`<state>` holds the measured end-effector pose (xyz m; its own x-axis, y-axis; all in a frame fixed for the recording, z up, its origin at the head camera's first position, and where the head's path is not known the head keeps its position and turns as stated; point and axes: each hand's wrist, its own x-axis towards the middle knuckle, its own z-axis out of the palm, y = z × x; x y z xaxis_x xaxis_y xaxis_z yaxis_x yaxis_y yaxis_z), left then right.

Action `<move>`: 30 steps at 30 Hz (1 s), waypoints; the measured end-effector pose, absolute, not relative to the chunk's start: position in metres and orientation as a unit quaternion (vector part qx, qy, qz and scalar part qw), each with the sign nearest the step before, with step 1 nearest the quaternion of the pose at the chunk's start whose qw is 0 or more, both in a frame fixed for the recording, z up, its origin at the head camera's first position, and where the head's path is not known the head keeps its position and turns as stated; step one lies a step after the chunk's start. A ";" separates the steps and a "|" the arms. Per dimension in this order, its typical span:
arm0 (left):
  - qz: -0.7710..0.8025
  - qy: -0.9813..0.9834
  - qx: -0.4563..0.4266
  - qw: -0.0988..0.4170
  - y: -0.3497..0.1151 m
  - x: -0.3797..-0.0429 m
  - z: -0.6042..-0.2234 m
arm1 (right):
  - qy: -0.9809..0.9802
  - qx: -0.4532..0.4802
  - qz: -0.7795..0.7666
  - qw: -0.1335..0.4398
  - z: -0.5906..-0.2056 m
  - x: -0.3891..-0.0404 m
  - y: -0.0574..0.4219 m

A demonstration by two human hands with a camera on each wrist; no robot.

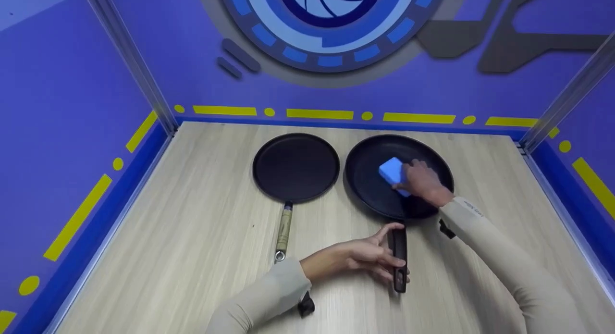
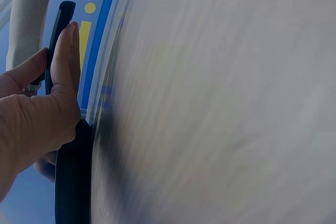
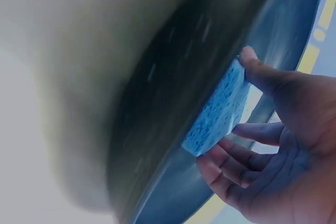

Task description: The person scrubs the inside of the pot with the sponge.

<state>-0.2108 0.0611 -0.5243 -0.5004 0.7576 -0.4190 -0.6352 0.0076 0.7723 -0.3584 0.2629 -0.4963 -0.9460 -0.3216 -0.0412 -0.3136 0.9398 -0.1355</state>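
Observation:
A blue sponge (image 1: 391, 170) sits inside the black frying pan (image 1: 370, 194) on the right side of the table. My right hand (image 1: 424, 181) grips the sponge between thumb and fingers, and its porous face shows against the pan's inner surface in the right wrist view, where the pan's rim (image 3: 173, 72) hides part of it. Below the pan, my left hand (image 1: 372, 257) holds the black handle (image 1: 399, 247), with the thumb near its upper end and fingers around its lower part. In the left wrist view the handle (image 2: 62, 22) stands between thumb and fingers.
A flat black pan (image 1: 296, 167) with a wood-look handle (image 1: 284, 230) lies just left of the frying pan. The pale wooden table (image 1: 202, 204) is bounded by blue panels (image 1: 331, 96) at the back and sides, with metal posts at the back corners.

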 end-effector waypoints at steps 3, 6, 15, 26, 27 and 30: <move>0.702 0.506 0.065 0.497 0.061 -0.211 -0.525 | 0.990 -0.114 -0.062 0.050 -0.494 -0.367 0.280; 0.702 0.507 0.066 0.496 0.061 -0.211 -0.525 | 0.992 -0.085 -0.064 0.067 -0.493 -0.372 0.292; 0.696 0.520 0.070 0.491 0.060 -0.210 -0.525 | 0.993 -0.069 -0.040 0.088 -0.493 -0.358 0.278; 0.699 0.511 0.069 0.495 0.060 -0.210 -0.527 | 0.986 -0.128 -0.040 0.101 -0.491 -0.321 0.226; 0.700 0.510 0.068 0.495 0.060 -0.210 -0.526 | 0.985 -0.136 -0.042 0.098 -0.491 -0.321 0.221; 0.701 0.504 0.064 0.500 0.061 -0.209 -0.526 | 0.983 -0.149 -0.051 0.090 -0.492 -0.324 0.208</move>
<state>-0.2094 0.0609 -0.5262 -0.4921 0.7659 -0.4138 -0.6364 0.0078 0.7713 -0.3239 0.2077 -0.4920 -0.9393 -0.3029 -0.1610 -0.2845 0.9501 -0.1277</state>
